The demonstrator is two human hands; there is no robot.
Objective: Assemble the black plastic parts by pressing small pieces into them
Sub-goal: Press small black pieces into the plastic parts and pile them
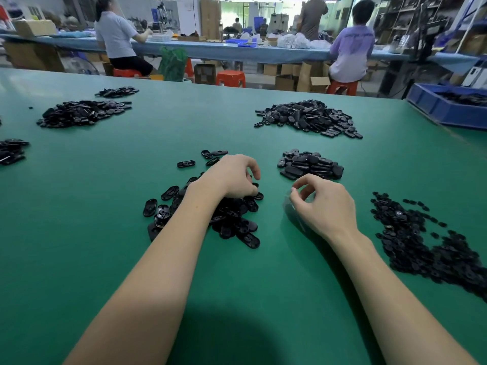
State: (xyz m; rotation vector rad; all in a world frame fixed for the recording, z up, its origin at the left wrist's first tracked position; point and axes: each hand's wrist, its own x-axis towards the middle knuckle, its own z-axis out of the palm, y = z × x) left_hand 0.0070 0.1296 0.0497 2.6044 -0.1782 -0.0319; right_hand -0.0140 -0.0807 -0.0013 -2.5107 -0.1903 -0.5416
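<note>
I see left hand (232, 177) curled, fingertips in the oval-shell pile (224, 214) | right hand (324, 204) beside that pile, pinching something blurred; can't tell what | small pieces (421, 238) further right | stacked parts (311, 164) beyond the pile

- A factory assembly floor, set up for hand work.
- A wide green counter (105, 206) carries several heaps of identical black plastic parts (308, 118), sorted by type.
- A blue bin (442, 109) at the right edge holds more of them.
- Behind, 2 workers (116, 35) sit on red stools (230, 78) at a long blue counter (210, 50).
- Cardboard boxes (290, 80) sit under it on the floor.
- Storage shelves (400, 19) and machines line the back wall.
</note>
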